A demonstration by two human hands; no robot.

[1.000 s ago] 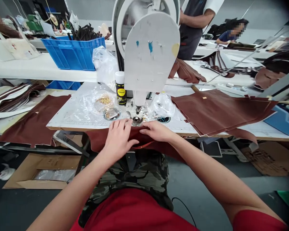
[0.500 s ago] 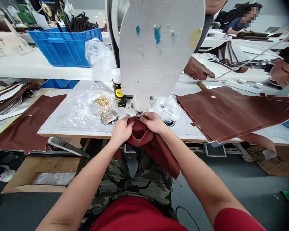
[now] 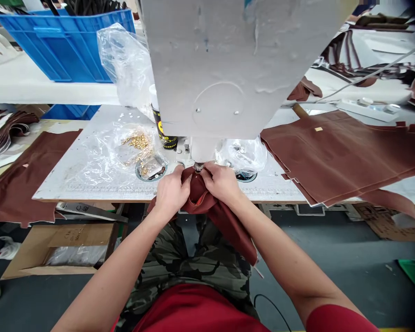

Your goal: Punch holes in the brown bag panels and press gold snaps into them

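A reddish-brown piece of fabric (image 3: 224,222) hangs over the table's front edge, its upper end gathered under the head of a grey press machine (image 3: 224,101). My left hand (image 3: 173,190) grips its left side, thumb and fingers closed on it. On the other side my right hand (image 3: 222,182) pinches the fabric close beneath the machine's metal tip (image 3: 198,167). Between the hands the cloth forms an open fold. What lies right under the tip is partly hidden by my fingers.
Left of the machine lie a plastic bag of small gold fasteners (image 3: 138,142) and a black can (image 3: 164,133). Brown fabric panels (image 3: 352,157) are stacked at right, another brown panel (image 3: 24,170) at left. A blue crate (image 3: 69,46) stands on the shelf behind.
My head has moved closer, so the machine looks larger. My left hand has turned slightly over the fabric; both hands still hold it under the tip.
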